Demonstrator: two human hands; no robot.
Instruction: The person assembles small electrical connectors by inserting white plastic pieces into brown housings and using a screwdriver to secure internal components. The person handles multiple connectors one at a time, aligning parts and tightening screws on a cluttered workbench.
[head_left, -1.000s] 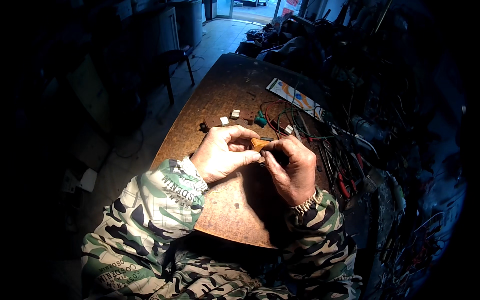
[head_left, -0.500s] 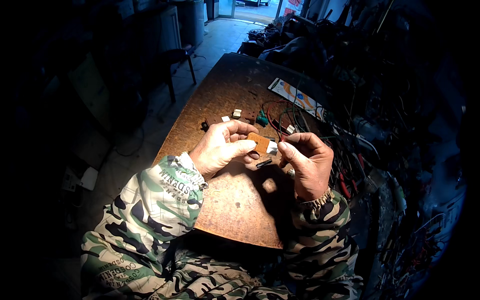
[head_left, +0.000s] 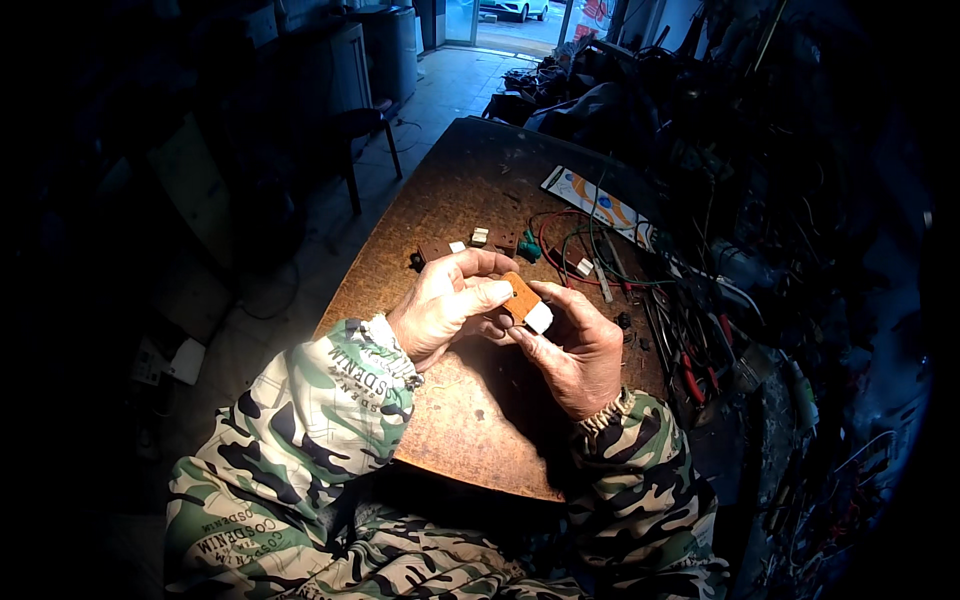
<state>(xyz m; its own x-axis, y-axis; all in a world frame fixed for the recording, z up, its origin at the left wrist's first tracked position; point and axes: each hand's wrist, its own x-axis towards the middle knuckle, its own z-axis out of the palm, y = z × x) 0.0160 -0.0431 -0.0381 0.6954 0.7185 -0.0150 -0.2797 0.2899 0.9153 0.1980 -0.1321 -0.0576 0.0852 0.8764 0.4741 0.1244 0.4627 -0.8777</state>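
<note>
Above the worktable, my left hand point(head_left: 440, 308) pinches a small flat orange-brown block point(head_left: 521, 296) between thumb and fingers. A white end piece point(head_left: 539, 318) sticks out of the block on its right side. My right hand point(head_left: 582, 358) closes around that same end, forefinger along the far edge and thumb along the near one. What the fingertips cover underneath is hidden. Just beyond my left hand lie brown block-shaped parts point(head_left: 437, 249), a small pale piece point(head_left: 480, 236) and a green piece point(head_left: 530, 246).
The brown worktable point(head_left: 450, 400) ends close to my lap. On its right lie red and green wires point(head_left: 545, 228), a long white and orange printed strip point(head_left: 600, 205), and red-handled pliers point(head_left: 692, 380) among tools. A dark stool point(head_left: 362, 125) stands on the floor beyond the left edge.
My right hand has moved left, from beside the white end to around the block. The block has tilted, its white end now lower. The view has shifted slightly.
</note>
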